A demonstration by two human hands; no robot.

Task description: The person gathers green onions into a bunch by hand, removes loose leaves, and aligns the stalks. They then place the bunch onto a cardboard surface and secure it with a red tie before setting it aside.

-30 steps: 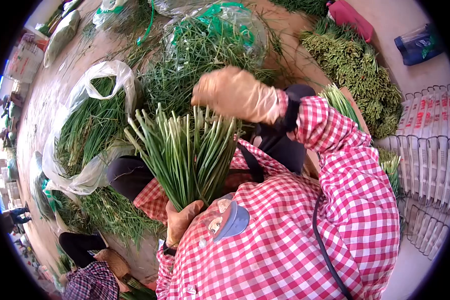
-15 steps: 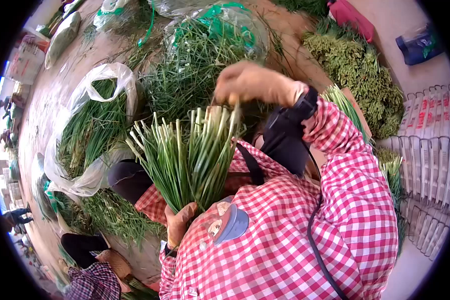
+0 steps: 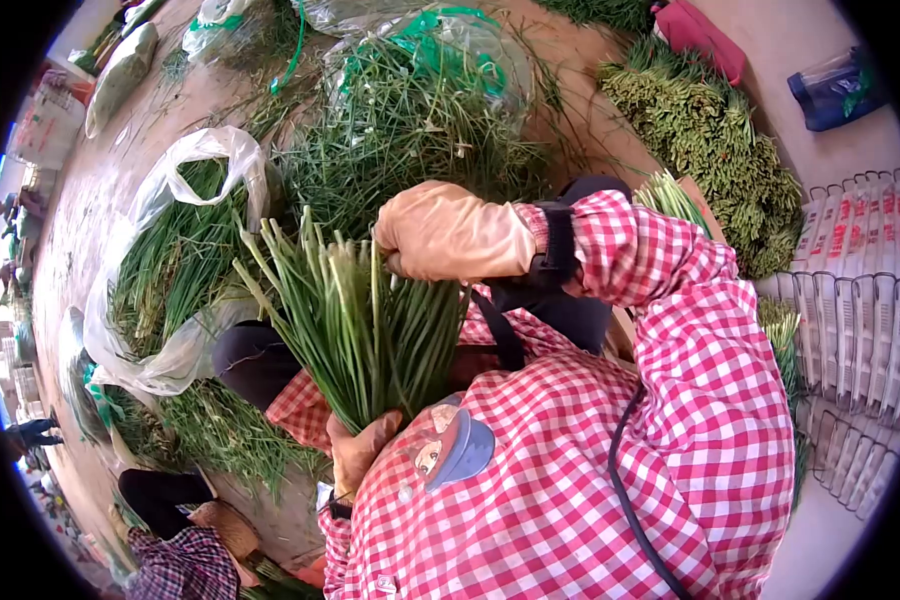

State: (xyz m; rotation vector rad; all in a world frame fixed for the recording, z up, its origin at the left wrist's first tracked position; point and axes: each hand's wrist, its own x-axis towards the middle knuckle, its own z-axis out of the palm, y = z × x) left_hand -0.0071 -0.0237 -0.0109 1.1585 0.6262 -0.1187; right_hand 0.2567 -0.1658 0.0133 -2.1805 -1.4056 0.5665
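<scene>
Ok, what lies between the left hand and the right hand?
The bunch: the left hand holds its lower part, its pale tips reach the right hand. The head view shows it.

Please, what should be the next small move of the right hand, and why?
Probably, the right hand should gather the outer stalks inward, while the left hand grips the bundle low down. The pale ends fan out toward the open bag and stand at uneven heights.

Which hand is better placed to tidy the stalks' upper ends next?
Probably the right hand: it is at those upper ends, while the left hand grips the stalks lower down.
</scene>
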